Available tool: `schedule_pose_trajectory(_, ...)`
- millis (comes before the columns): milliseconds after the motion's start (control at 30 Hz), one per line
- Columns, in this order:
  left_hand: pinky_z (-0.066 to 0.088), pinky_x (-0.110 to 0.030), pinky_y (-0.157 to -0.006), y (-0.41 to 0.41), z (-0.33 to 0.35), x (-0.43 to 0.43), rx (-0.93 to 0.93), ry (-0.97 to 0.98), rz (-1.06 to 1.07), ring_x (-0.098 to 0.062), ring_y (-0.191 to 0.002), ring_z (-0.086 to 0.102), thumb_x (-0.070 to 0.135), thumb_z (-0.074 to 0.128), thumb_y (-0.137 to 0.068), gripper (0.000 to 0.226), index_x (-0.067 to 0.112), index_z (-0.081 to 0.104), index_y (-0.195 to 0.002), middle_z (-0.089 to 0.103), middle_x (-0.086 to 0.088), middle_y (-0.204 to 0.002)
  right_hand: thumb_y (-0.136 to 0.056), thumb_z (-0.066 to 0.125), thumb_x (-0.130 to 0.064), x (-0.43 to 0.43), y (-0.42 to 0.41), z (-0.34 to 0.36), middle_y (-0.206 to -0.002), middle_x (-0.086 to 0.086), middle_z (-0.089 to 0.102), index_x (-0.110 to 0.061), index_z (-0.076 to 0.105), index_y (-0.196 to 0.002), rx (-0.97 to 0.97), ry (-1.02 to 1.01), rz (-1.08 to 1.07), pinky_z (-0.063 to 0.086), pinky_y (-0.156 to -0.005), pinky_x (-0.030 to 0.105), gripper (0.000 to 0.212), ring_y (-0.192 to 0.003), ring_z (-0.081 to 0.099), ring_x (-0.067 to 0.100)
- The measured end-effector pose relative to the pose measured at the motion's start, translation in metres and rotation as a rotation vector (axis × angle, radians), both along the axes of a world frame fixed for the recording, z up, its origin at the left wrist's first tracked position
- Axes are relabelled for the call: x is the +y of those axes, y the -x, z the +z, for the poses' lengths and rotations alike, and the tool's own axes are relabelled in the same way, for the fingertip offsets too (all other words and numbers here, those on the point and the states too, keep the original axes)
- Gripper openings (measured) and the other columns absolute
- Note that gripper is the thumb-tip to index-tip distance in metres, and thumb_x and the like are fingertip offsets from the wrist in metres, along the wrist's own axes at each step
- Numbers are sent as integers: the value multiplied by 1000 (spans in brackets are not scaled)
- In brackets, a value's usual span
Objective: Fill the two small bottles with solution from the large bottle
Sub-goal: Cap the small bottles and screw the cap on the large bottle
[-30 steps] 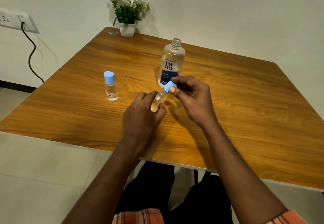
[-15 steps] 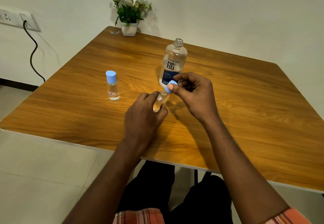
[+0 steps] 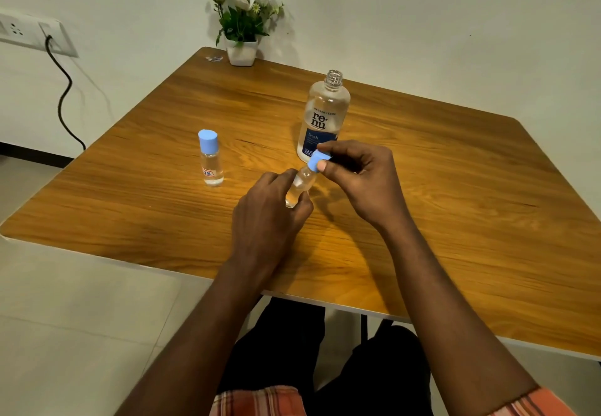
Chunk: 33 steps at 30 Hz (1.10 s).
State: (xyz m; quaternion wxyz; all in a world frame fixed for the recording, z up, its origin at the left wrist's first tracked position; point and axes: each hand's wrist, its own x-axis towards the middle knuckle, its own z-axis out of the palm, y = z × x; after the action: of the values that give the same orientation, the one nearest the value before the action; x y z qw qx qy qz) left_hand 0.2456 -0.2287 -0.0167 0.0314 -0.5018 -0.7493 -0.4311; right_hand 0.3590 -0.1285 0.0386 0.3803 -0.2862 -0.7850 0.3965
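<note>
1. At left on the brown wooden table (image 3: 455, 188), a small clear plastic bottle with a blue cap (image 3: 211, 162) stands upright, apart from both hands.
2. At centre, the left hand (image 3: 270, 210) grips a second small clear bottle (image 3: 300, 184) by its lower body, fingers curled round it; the bottle is tilted, top toward the right.
3. Just behind, a large clear plastic bottle with a dark blue label (image 3: 323, 119) stands upright, neck uncapped.
4. The right hand (image 3: 361, 178) pinches the light blue cap (image 3: 317, 160) at the tilted bottle's neck between thumb and fingertips.
</note>
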Motion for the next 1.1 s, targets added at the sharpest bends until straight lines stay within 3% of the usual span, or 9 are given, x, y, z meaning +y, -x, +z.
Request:
schedule_pose_trajectory(200, 48, -33, -55, -1, 1, -1, 11, 8, -1, -21, -71, 59, 31, 64, -85, 37, 20, 62, -120, 63, -2, -89, -73, 84, -24, 0, 4, -1, -80, -4, 70, -17, 72, -86, -6, -30, -91, 54, -67, 21, 20, -75, 66, 10)
schedule_pose_trajectory(367, 48, -34, -56, -1, 1, -1, 12, 12, 3, -21, -72, 59, 33, 61, -86, 37, 20, 62, -120, 62, -1, -88, -73, 84, -19, 1, 2, -2, -81, -5, 72, -13, 74, -85, 31, 11, -63, 57, -72, 27, 17, -78, 69, 8)
schedule_pose_trajectory(500, 51, -39, -58, -1, 0, -1, 9, 5, -6, -24, -74, 60, 36, 58, -84, 41, 20, 61, -121, 64, -3, -92, -77, 81, -21, 3, 1, -3, -82, -2, 73, -12, 74, -82, 23, -2, -52, 56, -69, 26, 12, -77, 69, 9)
schedule_pose_trajectory(667, 49, -36, -57, -1, 0, 0, 16, 13, -2, -22, -71, 59, 33, 61, -85, 39, 19, 62, -122, 63, -3, -88, -83, 72, -10, 9, -2, -2, -87, 1, 74, -11, 74, -83, 10, -15, -17, 53, -70, 25, 2, -78, 68, 7)
schedule_pose_trajectory(833, 48, -36, -54, -1, 1, -1, 21, 13, -1, -22, -68, 57, 35, 58, -84, 38, 20, 62, -120, 61, -2, -84, -79, 79, -27, 7, -1, -2, -72, 5, 64, -10, 65, -81, 7, -49, -70, 50, -59, 28, 22, -64, 58, 15)
schedule_pose_trajectory(967, 48, -35, -54, -1, 1, 0, 11, 8, 3, -22, -68, 57, 36, 57, -84, 39, 20, 63, -119, 61, -1, -82, -84, 70, -13, 9, -5, -1, -91, 5, 68, -7, 65, -96, 59, -15, 8, 53, -70, 30, 14, -81, 64, 19)
schedule_pose_trajectory(1100, 47, -34, -54, -1, 1, -1, 18, 15, -3, -20, -68, 57, 31, 63, -86, 38, 19, 61, -122, 61, -2, -84, -84, 66, 3, 8, -6, -1, -107, 1, 71, -9, 69, -110, 14, 20, 90, 55, -85, 25, 29, -99, 67, 10)
